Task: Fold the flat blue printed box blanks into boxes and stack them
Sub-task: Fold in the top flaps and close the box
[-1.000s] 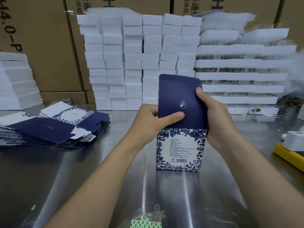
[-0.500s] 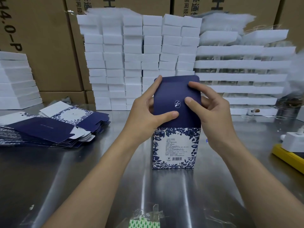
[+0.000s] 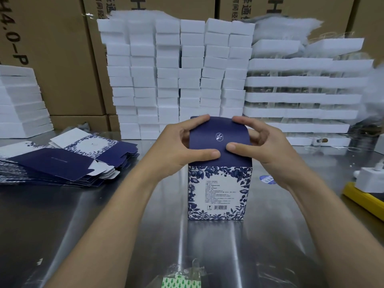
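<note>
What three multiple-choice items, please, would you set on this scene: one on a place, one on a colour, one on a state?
1. Where does the pile of flat blanks lie? A. left of the box B. right of it C. on top of it
2. What colour is the lid flap? A. white B. dark blue C. yellow
3. How is the lid flap? A. taped down B. torn off C. held curved by both hands
Key: A, the pile is at far left; B, navy with a small white logo; C, the left hand and right hand pinch it over the opening.
</note>
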